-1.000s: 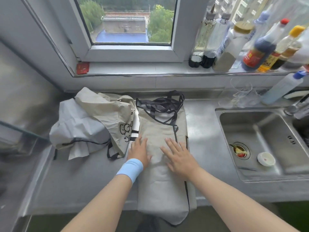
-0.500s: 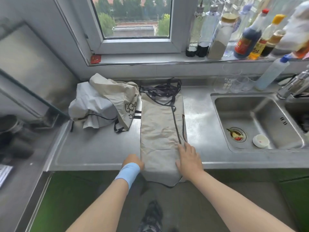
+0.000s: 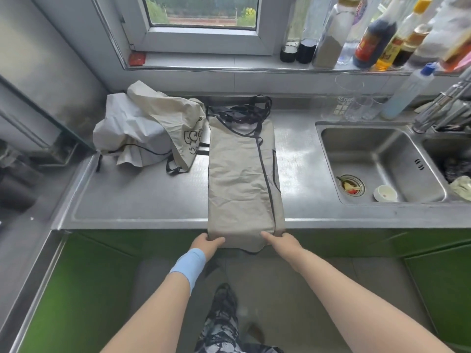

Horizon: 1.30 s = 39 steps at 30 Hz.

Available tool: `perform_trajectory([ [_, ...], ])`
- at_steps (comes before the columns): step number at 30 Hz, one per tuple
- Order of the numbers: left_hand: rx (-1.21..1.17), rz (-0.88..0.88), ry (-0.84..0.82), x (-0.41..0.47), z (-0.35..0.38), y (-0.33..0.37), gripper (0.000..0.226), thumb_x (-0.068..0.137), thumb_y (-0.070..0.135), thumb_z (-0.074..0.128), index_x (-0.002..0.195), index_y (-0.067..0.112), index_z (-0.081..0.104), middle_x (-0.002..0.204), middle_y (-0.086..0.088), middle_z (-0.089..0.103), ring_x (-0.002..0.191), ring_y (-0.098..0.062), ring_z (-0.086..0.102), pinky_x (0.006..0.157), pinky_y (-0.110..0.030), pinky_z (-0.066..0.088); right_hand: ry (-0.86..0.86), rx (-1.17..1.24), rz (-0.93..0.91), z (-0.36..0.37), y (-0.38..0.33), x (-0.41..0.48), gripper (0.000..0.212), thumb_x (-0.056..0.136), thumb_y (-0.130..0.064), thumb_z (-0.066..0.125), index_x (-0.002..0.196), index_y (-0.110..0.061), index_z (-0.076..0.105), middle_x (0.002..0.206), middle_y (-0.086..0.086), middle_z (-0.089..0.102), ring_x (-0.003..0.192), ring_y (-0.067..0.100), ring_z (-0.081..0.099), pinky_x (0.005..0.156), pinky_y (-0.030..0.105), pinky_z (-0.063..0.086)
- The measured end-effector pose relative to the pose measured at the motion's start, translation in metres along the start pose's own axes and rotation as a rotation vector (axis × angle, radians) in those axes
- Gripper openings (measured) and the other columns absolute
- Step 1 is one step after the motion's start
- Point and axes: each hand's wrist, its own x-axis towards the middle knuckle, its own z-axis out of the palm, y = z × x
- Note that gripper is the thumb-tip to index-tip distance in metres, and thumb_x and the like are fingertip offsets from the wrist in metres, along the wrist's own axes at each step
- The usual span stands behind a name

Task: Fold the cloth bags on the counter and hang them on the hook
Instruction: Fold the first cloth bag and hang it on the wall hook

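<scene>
Both hands have slid back off the table top since half a second ago and now sit at the near hem of the long beige cloth bag with black trim [image 3: 242, 174]; the bag itself hasn't shifted.

Bag position: already folded into a narrow strip, lying flat on the stainless steel table [image 3: 142, 200], just left of the steel sink [image 3: 377, 159]. Its long axis runs straight away from the person, toward the window. Black handles are bunched at the far end, and the near end droops over the table's front edge.

Left hand [image 3: 207, 244], with the light blue wristband [image 3: 188, 263], pinches the near-left corner, fingers closed on the cloth. Right hand [image 3: 277, 240] is clamped on the near-right corner, thumb on top. Both grips sit on the overhang, just below the edge, one at each side of the strip.

Key relation: the whole length of the bag lies beyond the fingers, away from the body. So the next fold, I'd guess, goes along that axis, with the near hem lifted and carried up toward the handles. Neither hand is nearer, so it's a symmetric two-hand move.

The crumpled pile of white and cream cloth bags [image 3: 150, 133] sits further left of the sink, touching the strip's far-left side, not yet folded. No hook in view.
</scene>
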Motion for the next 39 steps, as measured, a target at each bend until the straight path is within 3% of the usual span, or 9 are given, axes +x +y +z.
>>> perform_trajectory([
  [5,-0.147,0.112,-0.081,-0.016,-0.005,-0.007,0.032,0.089,0.03,0.065,0.118,0.016,0.065,0.116,-0.001,0.067,0.1,-0.02,0.063,0.089,-0.03,0.048,0.037,0.284,-0.075,-0.008,0.01,-0.007,0.031,0.075,-0.034,0.082,0.098,-0.015,0.072,0.101,0.001,0.074,0.091,0.016,0.068,0.078,0.031,0.054],
  [8,-0.148,0.142,-0.063,-0.029,-0.015,0.001,0.031,0.088,0.025,0.067,0.117,0.019,0.059,0.116,-0.002,0.065,0.099,-0.023,0.064,0.086,-0.041,0.057,0.076,0.349,-0.132,-0.018,0.001,-0.022,0.039,0.078,-0.027,0.081,0.109,-0.01,0.064,0.11,0.005,0.07,0.094,0.019,0.067,0.084,0.035,0.055],
  [12,-0.29,0.141,-0.035,-0.049,-0.036,0.026,0.044,0.089,0.017,0.065,0.123,0.032,0.04,0.106,-0.003,0.056,0.091,-0.025,0.064,0.061,-0.038,0.059,0.108,0.372,-0.298,-0.038,-0.023,-0.046,0.068,0.085,-0.021,0.074,0.138,-0.037,0.035,0.111,0.005,0.064,0.095,0.02,0.066,0.078,0.03,0.051],
  [15,-0.359,0.195,-0.132,-0.059,-0.05,0.047,0.019,0.098,0.014,0.051,0.112,0.023,0.059,0.113,-0.01,0.063,0.091,-0.027,0.067,0.071,-0.042,0.06,0.093,0.374,-0.396,-0.055,-0.048,-0.057,0.027,0.091,-0.007,0.059,0.111,-0.025,0.064,0.099,0.01,0.07,0.082,0.021,0.065,0.069,0.026,0.052],
  [20,-0.599,0.182,-0.366,-0.068,-0.088,0.084,0.06,0.078,-0.015,0.022,0.115,0.007,0.065,0.113,-0.013,0.061,0.084,-0.025,0.061,0.059,-0.03,0.058,-0.076,0.348,-0.445,-0.085,-0.08,-0.057,0.058,0.08,0.023,0.036,0.108,-0.011,0.074,0.109,0.011,0.072,0.086,0.018,0.068,0.072,0.03,0.058],
  [24,-0.563,0.183,-0.383,-0.069,-0.107,0.112,0.061,0.084,-0.023,0.022,0.129,0.004,0.053,0.106,-0.015,0.064,0.085,-0.029,0.066,0.057,-0.032,0.06,0.022,0.211,-0.502,-0.103,-0.104,-0.053,0.029,0.086,0.002,0.064,0.106,-0.016,0.075,0.101,-0.003,0.074,0.084,0.001,0.069,0.061,0.012,0.05],
  [30,-0.726,0.336,-0.308,-0.022,-0.11,0.175,0.055,0.096,0.001,0.053,0.146,0.012,0.033,0.14,-0.008,0.052,0.115,-0.027,0.061,0.081,-0.04,0.059,0.125,0.403,-0.346,-0.103,-0.169,-0.003,0.018,0.095,-0.024,0.059,0.097,-0.012,0.072,0.09,0.003,0.077,0.074,0.022,0.074,0.055,0.024,0.044],
  [34,-0.194,0.414,-0.118,0.025,-0.09,0.197,0.092,0.089,0.005,0.064,0.155,0.028,0.003,0.148,-0.003,0.04,0.115,-0.021,0.055,0.086,-0.032,0.05,0.153,0.175,-0.335,-0.087,-0.192,0.042,0.068,0.085,-0.03,0.061,0.148,-0.023,0.037,0.118,-0.005,0.064,0.1,0.017,0.064,0.078,0.03,0.049],
  [39,0.715,0.47,-0.119,0.075,-0.064,0.191,0.07,0.086,0.026,0.066,0.148,0.031,0.034,0.151,0.001,0.04,0.132,-0.021,0.045,0.109,-0.029,0.035,0.016,-0.639,-0.554,-0.061,-0.171,0.072,0.069,0.079,-0.028,0.061,0.145,-0.031,0.041,0.147,-0.005,0.046,0.136,0.018,0.042,0.108,0.031,0.037],
])
